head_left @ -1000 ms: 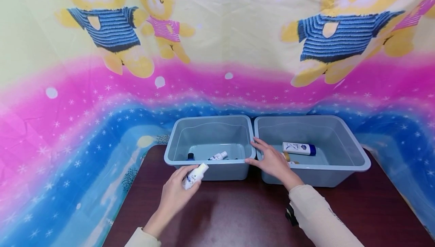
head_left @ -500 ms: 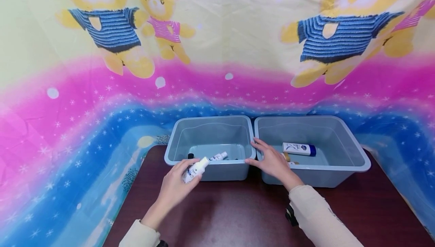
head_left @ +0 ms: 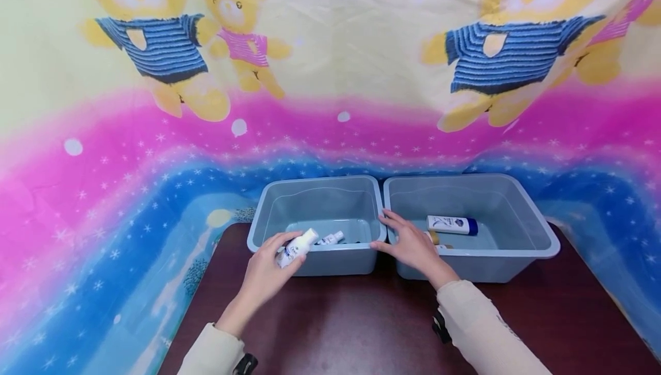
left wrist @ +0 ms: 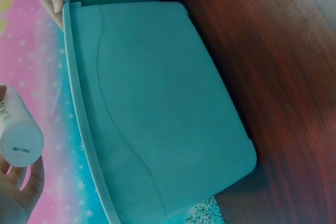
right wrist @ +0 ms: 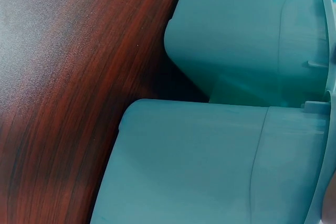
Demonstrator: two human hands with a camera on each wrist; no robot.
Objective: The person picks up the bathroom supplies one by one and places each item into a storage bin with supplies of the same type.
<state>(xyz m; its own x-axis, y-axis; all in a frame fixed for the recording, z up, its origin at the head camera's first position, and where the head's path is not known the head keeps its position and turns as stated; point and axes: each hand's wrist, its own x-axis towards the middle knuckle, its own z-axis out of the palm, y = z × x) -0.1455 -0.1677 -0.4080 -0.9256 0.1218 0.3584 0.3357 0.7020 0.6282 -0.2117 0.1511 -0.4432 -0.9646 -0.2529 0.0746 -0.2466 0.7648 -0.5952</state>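
In the head view my left hand [head_left: 263, 272] holds a small white bottle [head_left: 298, 247], cap up and tilted to the right, over the near rim of the left grey bin [head_left: 338, 260]. The left wrist view shows the bottle's round base [left wrist: 22, 148] with printed digits, fingers curled around its side. My right hand [head_left: 413, 243] rests at the neighbouring corners of the two bins, thumb and fingers spread along the rim. Inside the left bin lies another small white bottle [head_left: 330, 238]. A white bottle with a blue cap [head_left: 451, 225] lies in the right grey bin [head_left: 480, 269].
Gold-capped items [head_left: 435, 238] in the right bin are partly hidden behind my right hand. Both bins stand side by side on a dark brown table [head_left: 351, 323]. A printed bear cloth [head_left: 330, 77] hangs close behind them.
My left hand has lifted slightly, bringing the white bottle from in front of the left bin up over its near rim. The right hand stays at the bins' corners.
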